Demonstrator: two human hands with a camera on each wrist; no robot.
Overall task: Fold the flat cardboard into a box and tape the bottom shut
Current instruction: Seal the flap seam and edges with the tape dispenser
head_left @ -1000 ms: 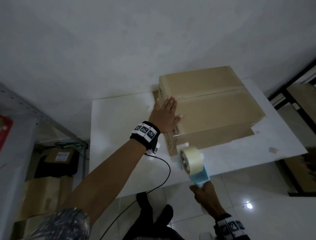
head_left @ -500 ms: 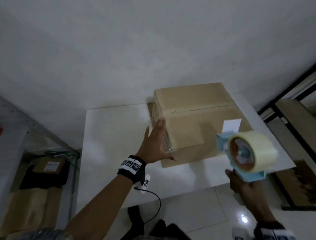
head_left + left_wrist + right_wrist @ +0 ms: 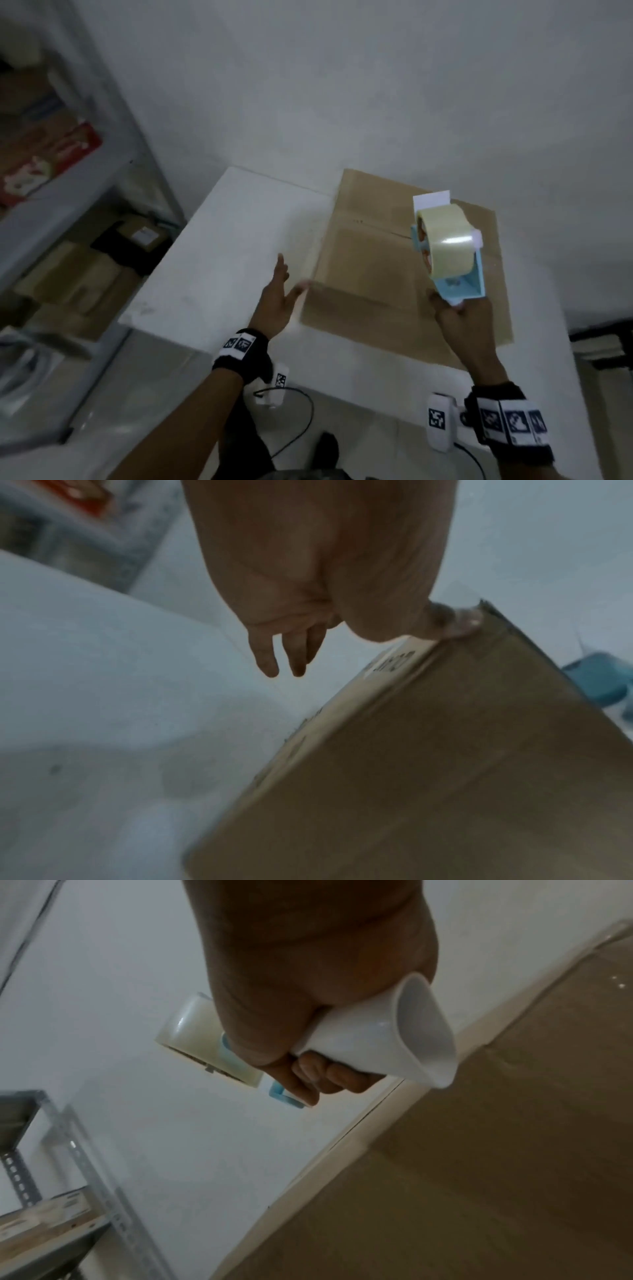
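Note:
A folded brown cardboard box (image 3: 376,267) stands on the white table (image 3: 219,260), its closed flaps facing up with a seam across the middle. My left hand (image 3: 277,298) is at the box's near left corner, fingers straight, thumb touching the edge (image 3: 441,620). My right hand (image 3: 462,322) grips the white handle (image 3: 377,1037) of a blue tape dispenser (image 3: 455,253) with a clear tape roll, held above the right half of the box. In the left wrist view the box (image 3: 428,764) fills the lower right.
A grey metal shelf rack (image 3: 85,164) with cartons and a red package stands to the left. More cardboard boxes (image 3: 72,274) sit on the floor beneath it. A white wall lies behind the table. A cable (image 3: 301,425) hangs below the table's near edge.
My right hand has raised the tape dispenser from below the table edge to above the box. My left hand slid off the box top to its near left corner. The camera view swung left.

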